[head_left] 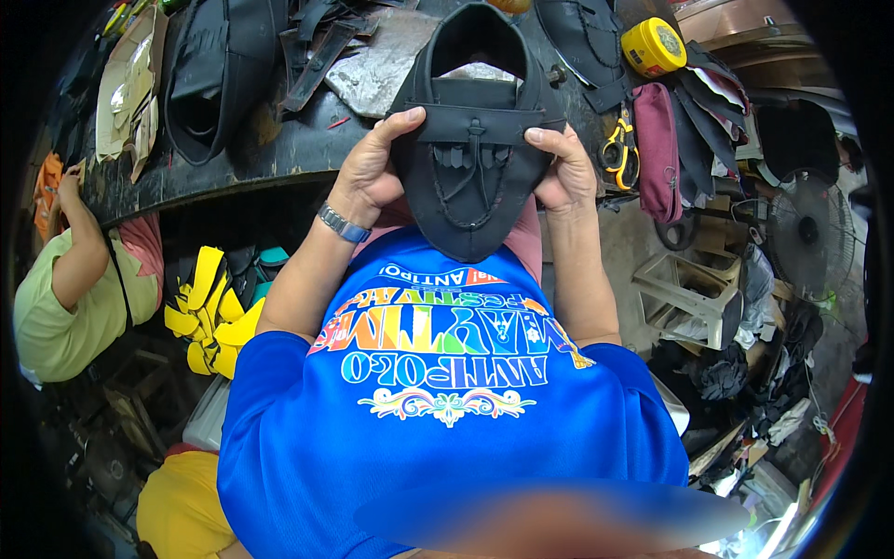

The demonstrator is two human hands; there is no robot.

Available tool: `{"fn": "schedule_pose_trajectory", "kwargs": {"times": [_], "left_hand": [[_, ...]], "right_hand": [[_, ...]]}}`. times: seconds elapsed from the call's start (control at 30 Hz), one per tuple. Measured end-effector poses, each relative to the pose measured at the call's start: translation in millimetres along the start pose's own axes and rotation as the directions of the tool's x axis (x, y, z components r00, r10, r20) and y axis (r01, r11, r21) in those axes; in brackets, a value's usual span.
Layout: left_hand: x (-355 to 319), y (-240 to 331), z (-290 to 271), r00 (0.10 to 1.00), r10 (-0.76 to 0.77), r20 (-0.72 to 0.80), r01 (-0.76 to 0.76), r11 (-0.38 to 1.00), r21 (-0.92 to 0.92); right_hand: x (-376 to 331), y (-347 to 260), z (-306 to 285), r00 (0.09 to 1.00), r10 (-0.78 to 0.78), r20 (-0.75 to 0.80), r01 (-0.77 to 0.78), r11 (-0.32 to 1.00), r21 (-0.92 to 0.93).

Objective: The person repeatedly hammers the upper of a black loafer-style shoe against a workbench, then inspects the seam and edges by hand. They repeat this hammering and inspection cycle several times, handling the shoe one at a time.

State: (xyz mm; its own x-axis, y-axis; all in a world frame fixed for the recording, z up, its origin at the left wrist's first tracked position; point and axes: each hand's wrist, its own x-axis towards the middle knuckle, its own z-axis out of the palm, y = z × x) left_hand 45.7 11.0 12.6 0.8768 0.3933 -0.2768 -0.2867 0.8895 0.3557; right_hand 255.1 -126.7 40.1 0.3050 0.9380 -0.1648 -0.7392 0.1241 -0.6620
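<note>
A black shoe upper (473, 177) with a tasselled strap across its front is stretched between my two hands, toe pointing toward me. My left hand (377, 158) grips its left side, thumb on top and fingers hidden beneath. On the other side my right hand (564, 168) pinches the edge in the same way. The upper's back opening reaches over the edge of the dark worktable (270, 149). A flat grey slab (372, 70) lies behind it on the table.
More black uppers (209, 74) lie at left and far right. Yellow-handled scissors (618, 154), a maroon pouch (657, 149) and a yellow tub (654, 47) sit at right. A co-worker in light green (74, 298) is at left, another in yellow (182, 508) lower left. A fan (808, 224) stands right.
</note>
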Motion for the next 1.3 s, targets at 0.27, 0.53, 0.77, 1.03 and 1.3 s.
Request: {"fn": "schedule_pose_trajectory", "kwargs": {"times": [0.27,0.53,0.77,1.03,1.3], "left_hand": [[-5,-6,0,0.988,0.081,-0.131,-0.071,0.994,0.078],[-43,18,37,0.779,0.625,0.044,-0.097,0.051,0.994],[-42,48,82,0.605,0.415,0.679,-0.346,-0.632,0.694],[-14,59,72,0.942,-0.023,0.335,-0.334,0.027,0.942],[-17,53,68,0.962,0.03,0.271,-0.271,0.031,0.962]], "right_hand": [[-1,14,3,1.0,0.011,-0.028,-0.006,0.982,0.19],[-3,6,17,0.999,-0.029,-0.02,0.028,0.998,-0.061],[-5,2,39,0.998,0.041,0.049,-0.029,0.975,-0.22],[-11,15,37,0.993,0.11,0.052,-0.107,0.992,-0.07],[-14,20,36,0.993,0.092,0.074,-0.09,0.995,-0.033]]}}
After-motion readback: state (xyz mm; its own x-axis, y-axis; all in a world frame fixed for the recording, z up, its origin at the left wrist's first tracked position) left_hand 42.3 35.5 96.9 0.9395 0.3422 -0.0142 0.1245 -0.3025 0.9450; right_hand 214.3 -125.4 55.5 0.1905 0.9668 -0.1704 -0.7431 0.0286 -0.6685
